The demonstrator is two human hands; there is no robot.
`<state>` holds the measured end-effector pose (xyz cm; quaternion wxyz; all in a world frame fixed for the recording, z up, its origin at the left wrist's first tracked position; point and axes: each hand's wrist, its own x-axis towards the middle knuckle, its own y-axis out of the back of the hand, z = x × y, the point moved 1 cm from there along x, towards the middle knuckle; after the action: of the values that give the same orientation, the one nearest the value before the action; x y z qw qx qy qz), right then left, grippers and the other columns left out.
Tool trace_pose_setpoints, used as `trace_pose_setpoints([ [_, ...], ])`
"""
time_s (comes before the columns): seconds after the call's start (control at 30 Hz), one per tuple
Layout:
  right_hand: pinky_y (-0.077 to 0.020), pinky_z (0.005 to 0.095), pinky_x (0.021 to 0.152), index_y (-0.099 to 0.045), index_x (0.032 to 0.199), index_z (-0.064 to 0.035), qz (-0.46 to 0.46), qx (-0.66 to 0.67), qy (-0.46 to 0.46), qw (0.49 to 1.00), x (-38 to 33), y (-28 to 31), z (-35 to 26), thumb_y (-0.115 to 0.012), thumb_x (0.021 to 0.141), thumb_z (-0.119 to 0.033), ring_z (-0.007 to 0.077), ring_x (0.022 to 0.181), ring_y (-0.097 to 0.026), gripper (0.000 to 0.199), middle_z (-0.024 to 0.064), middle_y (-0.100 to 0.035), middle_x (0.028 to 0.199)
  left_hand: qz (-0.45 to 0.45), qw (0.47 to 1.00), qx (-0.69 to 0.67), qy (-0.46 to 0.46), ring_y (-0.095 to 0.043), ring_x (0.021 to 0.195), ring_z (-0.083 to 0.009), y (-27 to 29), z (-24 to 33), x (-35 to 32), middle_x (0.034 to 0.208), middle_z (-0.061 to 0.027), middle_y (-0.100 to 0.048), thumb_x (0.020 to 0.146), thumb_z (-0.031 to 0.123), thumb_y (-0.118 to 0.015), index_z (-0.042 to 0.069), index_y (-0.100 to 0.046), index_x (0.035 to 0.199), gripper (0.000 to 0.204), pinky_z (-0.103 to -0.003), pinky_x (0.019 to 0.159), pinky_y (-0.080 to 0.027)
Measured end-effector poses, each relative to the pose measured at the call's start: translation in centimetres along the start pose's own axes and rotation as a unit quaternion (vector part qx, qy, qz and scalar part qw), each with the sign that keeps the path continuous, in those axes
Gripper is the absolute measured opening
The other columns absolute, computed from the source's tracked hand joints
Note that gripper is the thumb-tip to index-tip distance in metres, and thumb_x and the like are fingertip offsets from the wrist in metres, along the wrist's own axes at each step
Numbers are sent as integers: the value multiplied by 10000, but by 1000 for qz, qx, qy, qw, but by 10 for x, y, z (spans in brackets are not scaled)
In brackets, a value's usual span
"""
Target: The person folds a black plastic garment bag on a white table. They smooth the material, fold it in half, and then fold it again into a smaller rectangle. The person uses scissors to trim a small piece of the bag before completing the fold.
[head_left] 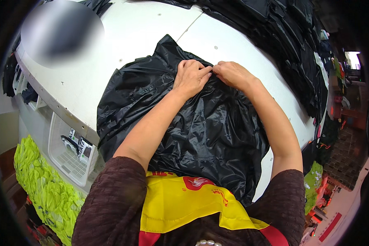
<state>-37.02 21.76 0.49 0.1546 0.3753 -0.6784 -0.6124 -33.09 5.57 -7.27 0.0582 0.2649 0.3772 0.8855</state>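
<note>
A shiny black garment (197, 127), thin and crumpled, lies spread over the white table in front of me, its near part hanging toward my lap. Its exact cut is hard to make out among the folds. At its far edge my left hand (192, 77) pinches the cloth, fingers bent and pointing right. Close beside it my right hand (234, 75) has its fingertips closed on the same edge, almost touching the left ones. Whatever small part lies between the fingertips is hidden.
Stacked black garments (270, 28) line the far and right side of the white table (141, 30). Below its left edge hangs a white plastic basket (71, 162) with packaged items, near a heap of neon-yellow cloth (45, 188). A yellow apron (176, 201) covers my lap.
</note>
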Motion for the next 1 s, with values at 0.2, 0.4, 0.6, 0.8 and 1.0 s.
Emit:
trace_pose_setpoints([
  [0.2,-483,397,665,-600,853,-46,-27,-68,40,997,-10,5,8,-523,774,-65,302,814,-604,111,130,-613,869,-22,999,44,-1,-471,1019,-208,2,3,-2,935,-16,-549,828,273,-583,184,-663,1019,226,-464,981,-259],
  [0.4,-502,363,642,-577,851,-52,69,-26,13,997,-57,-2,20,-511,765,-28,279,789,-608,111,96,-610,865,-31,997,68,16,-465,1038,-214,5,7,0,958,-30,-539,839,276,-558,174,-659,1033,242,-505,1009,-240],
  [0.6,-511,353,655,-573,898,-55,187,9,45,981,-47,-6,16,-525,768,-31,274,775,-616,141,90,-611,847,-27,998,60,17,-463,1032,-229,2,6,0,973,-61,-532,847,271,-538,101,-629,1070,295,-499,1012,-241],
  [0.8,-508,355,632,-580,905,-56,222,26,117,968,3,-13,8,-545,765,-46,273,766,-614,144,84,-613,843,31,999,-10,-12,-482,980,-268,0,-1,2,940,-111,-544,783,187,-584,18,-611,977,258,-413,957,-315],
  [1.0,-502,352,624,-612,886,-77,180,41,123,975,47,-9,-4,-552,764,-42,275,749,-618,140,74,-624,837,298,930,-160,147,-435,1032,-341,7,-10,-3,1025,-161,-489,719,50,-552,24,-528,945,229,-408,932,-341],
])
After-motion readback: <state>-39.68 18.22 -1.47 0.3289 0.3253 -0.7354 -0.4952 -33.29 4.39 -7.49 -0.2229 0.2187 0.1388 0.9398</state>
